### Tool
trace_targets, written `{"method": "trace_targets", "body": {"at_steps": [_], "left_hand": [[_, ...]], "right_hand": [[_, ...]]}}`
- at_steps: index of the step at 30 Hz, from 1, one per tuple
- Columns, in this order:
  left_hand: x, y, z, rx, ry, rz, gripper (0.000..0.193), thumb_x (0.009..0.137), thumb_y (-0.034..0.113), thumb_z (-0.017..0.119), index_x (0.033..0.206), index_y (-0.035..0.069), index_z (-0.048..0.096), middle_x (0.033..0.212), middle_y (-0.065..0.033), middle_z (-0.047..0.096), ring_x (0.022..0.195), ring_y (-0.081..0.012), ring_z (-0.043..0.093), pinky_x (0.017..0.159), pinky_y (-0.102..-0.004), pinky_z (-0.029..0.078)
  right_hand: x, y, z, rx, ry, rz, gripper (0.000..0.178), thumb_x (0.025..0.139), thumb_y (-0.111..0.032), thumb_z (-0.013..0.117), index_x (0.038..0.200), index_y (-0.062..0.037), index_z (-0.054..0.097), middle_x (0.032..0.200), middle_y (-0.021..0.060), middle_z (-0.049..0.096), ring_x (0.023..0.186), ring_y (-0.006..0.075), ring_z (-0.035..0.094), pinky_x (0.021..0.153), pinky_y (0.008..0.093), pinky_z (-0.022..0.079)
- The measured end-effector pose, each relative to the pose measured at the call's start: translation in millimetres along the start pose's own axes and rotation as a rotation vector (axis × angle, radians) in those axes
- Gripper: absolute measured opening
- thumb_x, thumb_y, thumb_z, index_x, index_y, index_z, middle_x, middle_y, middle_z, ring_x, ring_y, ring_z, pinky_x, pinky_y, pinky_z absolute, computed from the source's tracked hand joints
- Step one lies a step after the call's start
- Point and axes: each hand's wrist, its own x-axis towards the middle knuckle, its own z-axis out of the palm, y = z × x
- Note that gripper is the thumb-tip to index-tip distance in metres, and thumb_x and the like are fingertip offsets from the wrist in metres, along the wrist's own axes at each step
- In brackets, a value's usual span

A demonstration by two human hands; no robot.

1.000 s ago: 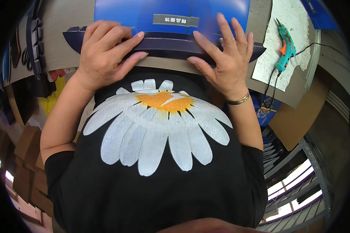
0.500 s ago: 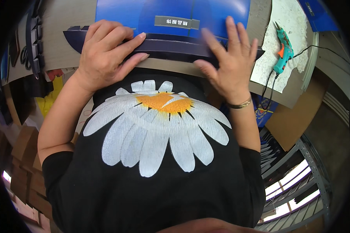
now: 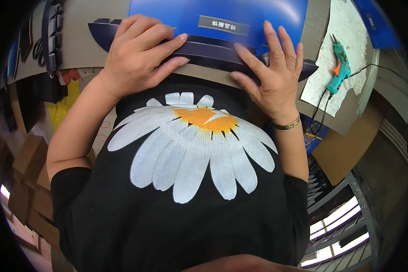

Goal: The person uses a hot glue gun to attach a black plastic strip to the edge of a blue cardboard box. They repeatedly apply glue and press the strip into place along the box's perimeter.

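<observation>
A glossy blue panel with a grey label lies on the worktable. Along its near edge runs a long dark navy strip with pointed ends, near the table's front edge. My left hand grips the strip's left part, index finger on top and thumb at its near side; the other fingers are curled. On the right, my right hand is spread over the strip, index finger and thumb at it, the other fingers reaching onto the blue panel. A bracelet circles the right wrist.
At the right, a teal glue gun with a cord lies on a stained white sheet. Another blue piece is at the far right. Dark notched strips stand on the left, cardboard boxes at lower left, a metal rack at lower right.
The whole view has shifted, so the scene sits farther right. My right index finger, blurred before, now rests at the strip. The left hand keeps its grip.
</observation>
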Motion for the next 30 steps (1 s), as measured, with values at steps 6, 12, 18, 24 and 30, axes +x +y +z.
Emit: {"method": "trace_targets", "body": {"at_steps": [6,12,18,24,30], "left_hand": [[3.1,8.4,0.2,0.065,-0.051,-0.01,0.044,0.076,0.029,0.08,0.117,0.015,0.072,0.096,-0.0031,0.058,0.094,-0.0217,0.056,0.092,-0.0379,0.039],[23.0,36.4,13.9,0.137,-0.106,-0.089,0.042,0.082,0.035,0.075,0.122,0.025,0.071,0.09,-0.0025,0.05,0.088,-0.0209,0.051,0.094,-0.0393,0.038],[26.8,38.4,15.0,0.123,-0.113,-0.106,0.039,0.082,0.031,0.075,0.119,0.023,0.072,0.087,-0.0027,0.05,0.086,-0.0209,0.051,0.09,-0.0389,0.038],[26.5,41.1,16.1,0.116,-0.102,-0.124,0.037,0.082,0.03,0.075,0.118,0.022,0.073,0.087,-0.003,0.05,0.085,-0.0215,0.05,0.088,-0.0385,0.038],[23.5,47.0,16.8,0.144,-0.065,-0.157,0.037,0.083,0.032,0.075,0.118,0.023,0.073,0.089,-0.0027,0.05,0.087,-0.0215,0.05,0.09,-0.039,0.036]], "right_hand": [[5.6,4.3,-0.8,0.037,0.008,-0.017,0.043,0.075,-0.044,0.079,0.117,-0.0363,0.071,0.152,0.0062,0.044,0.14,0.0326,0.037,0.112,0.0608,0.024],[0.0,9.7,-5.9,-0.032,0.05,-0.033,0.042,0.075,-0.045,0.078,0.114,-0.0331,0.073,0.149,0.0064,0.048,0.138,0.0326,0.04,0.112,0.0599,0.024],[-3.3,13.6,-7.1,-0.038,0.096,-0.003,0.04,0.074,-0.047,0.078,0.109,-0.0289,0.075,0.144,0.0049,0.053,0.134,0.0315,0.044,0.111,0.0587,0.026],[-5.0,14.3,-2.5,-0.078,0.12,-0.035,0.044,0.074,-0.046,0.079,0.112,-0.0231,0.074,0.145,0.0049,0.051,0.134,0.0309,0.044,0.112,0.058,0.025],[10.2,-13.8,10.0,0.046,0.086,-0.093,0.05,0.076,-0.042,0.078,0.12,-0.0222,0.069,0.148,0.0062,0.048,0.134,0.0308,0.044,0.112,0.0571,0.025]]}}
